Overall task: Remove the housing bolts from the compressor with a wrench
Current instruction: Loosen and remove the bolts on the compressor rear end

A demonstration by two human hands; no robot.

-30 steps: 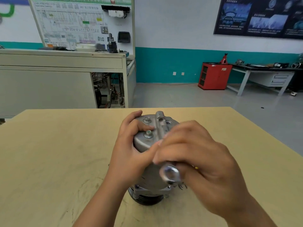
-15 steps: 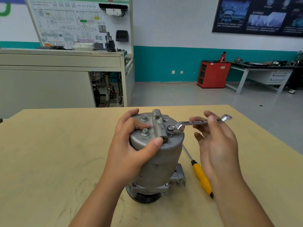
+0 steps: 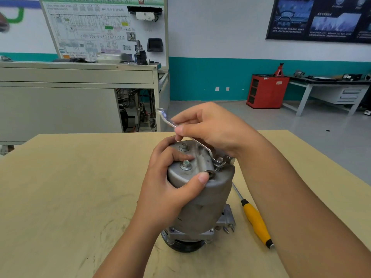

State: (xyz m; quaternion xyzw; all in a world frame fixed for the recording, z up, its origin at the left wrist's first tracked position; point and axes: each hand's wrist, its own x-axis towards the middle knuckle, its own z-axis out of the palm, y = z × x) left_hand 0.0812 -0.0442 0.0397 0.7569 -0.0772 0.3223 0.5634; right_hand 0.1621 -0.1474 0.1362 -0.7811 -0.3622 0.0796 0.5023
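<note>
L hand grip curled round compressor top, R hand pinching wrench on bolt

In the middle, the compressor is looking dull grey and the wrench is shining silver. At lower right, the screwdriver is showing a yellow handle with black ends. The table is looking pale yellow.

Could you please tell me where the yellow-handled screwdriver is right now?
In the head view the yellow-handled screwdriver lies on the table, right of the compressor, between it and the person's right forearm, its handle nearer the camera.
</note>
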